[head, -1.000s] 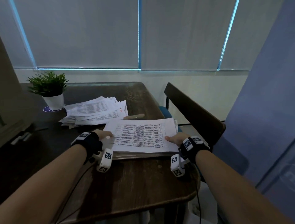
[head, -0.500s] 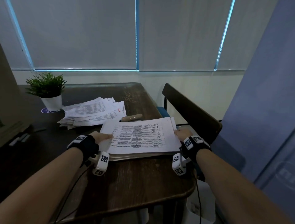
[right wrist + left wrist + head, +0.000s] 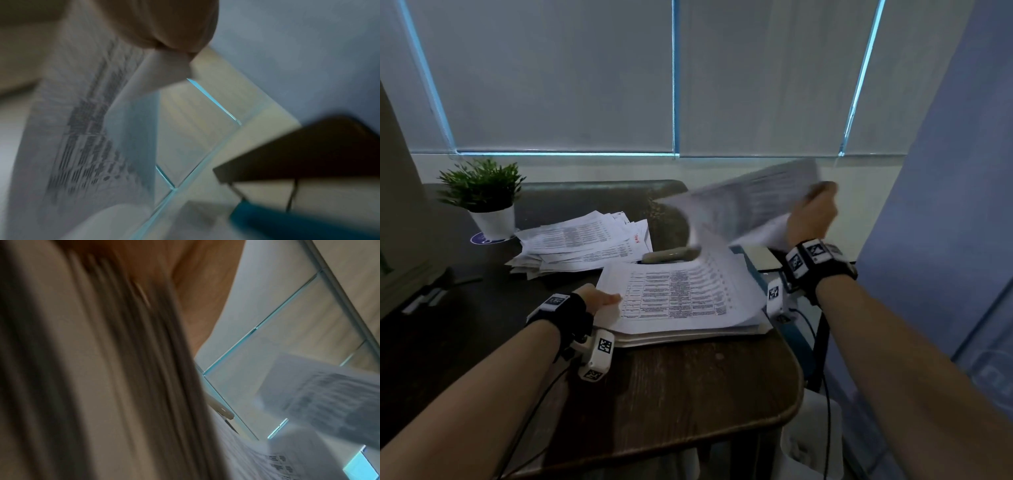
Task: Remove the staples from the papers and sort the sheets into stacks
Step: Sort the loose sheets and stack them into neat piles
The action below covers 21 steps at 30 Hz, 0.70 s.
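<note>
My right hand (image 3: 812, 214) up in air, pinching corner of printed sheet (image 3: 750, 202), all motion blur, print unreadable. Left hand (image 3: 599, 299) flat, fingers straight, pressing left edge of paper stack (image 3: 681, 301) on table (image 3: 688, 394). Messy second pile (image 3: 585, 240) beyond left hand, by plant (image 3: 482, 192). Stapler-ish thing (image 3: 671, 255) behind stack, half hidden. Staples too small to spot.

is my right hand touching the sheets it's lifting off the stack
Touching. In the right wrist view the right hand pinches a corner of the lifted sheets.
</note>
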{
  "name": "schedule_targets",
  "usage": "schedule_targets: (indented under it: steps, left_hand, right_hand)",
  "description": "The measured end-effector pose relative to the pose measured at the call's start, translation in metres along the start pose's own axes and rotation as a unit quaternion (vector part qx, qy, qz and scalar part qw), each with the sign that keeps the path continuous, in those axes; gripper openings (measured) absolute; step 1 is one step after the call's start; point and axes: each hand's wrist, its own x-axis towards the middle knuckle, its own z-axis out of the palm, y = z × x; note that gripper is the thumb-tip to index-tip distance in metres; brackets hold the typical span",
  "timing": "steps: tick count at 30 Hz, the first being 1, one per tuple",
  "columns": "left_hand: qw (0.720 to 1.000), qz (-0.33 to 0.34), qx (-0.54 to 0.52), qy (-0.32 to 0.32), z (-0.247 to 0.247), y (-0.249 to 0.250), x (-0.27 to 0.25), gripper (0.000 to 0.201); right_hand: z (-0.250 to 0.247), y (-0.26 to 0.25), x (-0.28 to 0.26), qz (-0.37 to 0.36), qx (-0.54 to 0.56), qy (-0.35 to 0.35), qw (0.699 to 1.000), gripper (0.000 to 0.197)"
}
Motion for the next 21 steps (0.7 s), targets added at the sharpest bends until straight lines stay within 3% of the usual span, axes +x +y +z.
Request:
schedule_targets:
  steps: [1,3,4,6,8,10,12,15,21]
  left_hand:
    - [1.000,0.012,-0.006,0.006,0.000,0.000,0.000,0.077]
    - [0.998,0.050,-0.040,0.008,0.000,0.000,0.001,0.085]
    - [0.997,0.070,-0.041,0.001,0.001,0.001,0.002,0.084]
    - [0.995,0.100,-0.025,-0.017,0.003,0.001,-0.002,0.075]
    - [0.992,0.113,-0.043,-0.025,0.004,-0.002,0.000,0.062]
    - [0.990,0.113,-0.066,-0.046,0.005,-0.005,0.002,0.047]
    - [0.986,0.107,-0.104,-0.070,0.005,-0.007,0.001,0.041]
    - [0.979,0.099,-0.161,-0.080,0.004,-0.009,-0.001,0.040]
    - [0.963,0.082,-0.246,-0.073,0.005,-0.009,-0.001,0.030]
  right_hand:
    - [-0.002,-0.001,0.010,0.042,0.054,0.076,0.995,0.020]
    - [-0.008,0.004,0.020,0.216,0.253,0.170,0.928,0.026]
    - [-0.011,0.010,0.020,0.287,0.289,0.147,0.902,0.026]
    - [-0.011,0.029,0.017,0.317,0.133,-0.028,0.939,0.038]
    - [-0.004,0.047,-0.002,0.286,-0.037,-0.175,0.941,0.039]
    - [0.006,0.057,-0.016,0.274,-0.180,-0.235,0.915,0.036]
    - [0.012,0.067,-0.033,0.237,-0.226,-0.272,0.905,0.036]
    - [0.018,0.081,-0.052,0.140,-0.310,-0.367,0.866,0.033]
    - [0.011,0.086,-0.072,0.052,-0.378,-0.437,0.814,0.027]
